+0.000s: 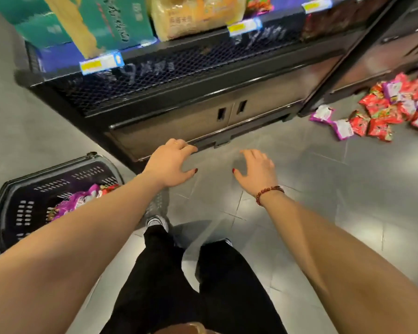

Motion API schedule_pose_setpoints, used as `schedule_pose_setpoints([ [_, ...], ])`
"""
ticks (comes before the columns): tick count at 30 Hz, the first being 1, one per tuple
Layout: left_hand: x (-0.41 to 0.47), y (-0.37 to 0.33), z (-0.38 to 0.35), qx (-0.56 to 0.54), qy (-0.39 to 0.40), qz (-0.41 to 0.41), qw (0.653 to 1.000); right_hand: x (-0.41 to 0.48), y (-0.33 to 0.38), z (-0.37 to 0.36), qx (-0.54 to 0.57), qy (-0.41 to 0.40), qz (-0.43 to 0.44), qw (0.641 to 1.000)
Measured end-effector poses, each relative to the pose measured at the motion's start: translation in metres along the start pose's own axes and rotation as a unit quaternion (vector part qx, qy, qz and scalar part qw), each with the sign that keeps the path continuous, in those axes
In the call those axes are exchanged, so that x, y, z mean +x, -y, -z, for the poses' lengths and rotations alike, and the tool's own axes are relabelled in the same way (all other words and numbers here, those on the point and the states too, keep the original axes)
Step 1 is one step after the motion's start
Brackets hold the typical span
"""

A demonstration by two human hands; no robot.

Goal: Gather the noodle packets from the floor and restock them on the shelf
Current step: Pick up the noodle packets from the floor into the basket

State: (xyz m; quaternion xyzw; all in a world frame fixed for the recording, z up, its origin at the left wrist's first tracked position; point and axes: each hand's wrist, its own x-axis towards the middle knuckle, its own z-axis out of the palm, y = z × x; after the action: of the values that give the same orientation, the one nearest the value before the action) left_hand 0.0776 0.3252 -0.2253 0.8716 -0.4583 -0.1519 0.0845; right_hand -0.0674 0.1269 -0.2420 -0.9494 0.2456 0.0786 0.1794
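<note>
Both bare arms reach forward from the bottom corners of the frame over a grey tiled floor [299, 179]. The left hand [170, 162], a thin ring on one finger, hangs palm down at the centre of the frame with its fingers spread and loosely curved, gripping nothing; its fingertips lie in front of the lower edge of the dark shelf unit [179, 92], though whether they touch it cannot be told. The right hand [257, 168], just right of centre, is likewise spread, palm down and empty, with a red beaded bracelet [268, 192] round its wrist. The thumbs of the two hands point toward each other, well apart.

A heap of red and purple plastic noodle packets [381, 112] lies on the floor at the right edge of the frame, at the foot of the neighbouring shelf section, well apart from both hands. More purple and red packets [80, 201] sit inside a black perforated plastic shopping basket [27, 208] standing on the floor at the lower left, just beside the left forearm.

In the upper part of the frame the shelf carries teal cardboard boxes [106, 22], a clear bag of pale goods [193, 15] and yellow-and-blue price tags [101, 63] along a black mesh front. Black trousers and a light shoe [157, 221] show at bottom centre.
</note>
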Motion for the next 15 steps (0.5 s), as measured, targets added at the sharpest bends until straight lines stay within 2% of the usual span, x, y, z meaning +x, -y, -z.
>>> schedule_pose_setpoints([
  [6, 0.075, -0.109, -0.015, 0.023, 0.035, -0.12, 0.992, -0.048, -0.109, 0.03, 0.033, -0.047, -0.129, 0.99],
  [15, 0.185, -0.225, -0.028, 0.062, 0.073, -0.258, 0.961, -0.081, -0.211, 0.055, 0.11, -0.108, -0.294, 0.943],
])
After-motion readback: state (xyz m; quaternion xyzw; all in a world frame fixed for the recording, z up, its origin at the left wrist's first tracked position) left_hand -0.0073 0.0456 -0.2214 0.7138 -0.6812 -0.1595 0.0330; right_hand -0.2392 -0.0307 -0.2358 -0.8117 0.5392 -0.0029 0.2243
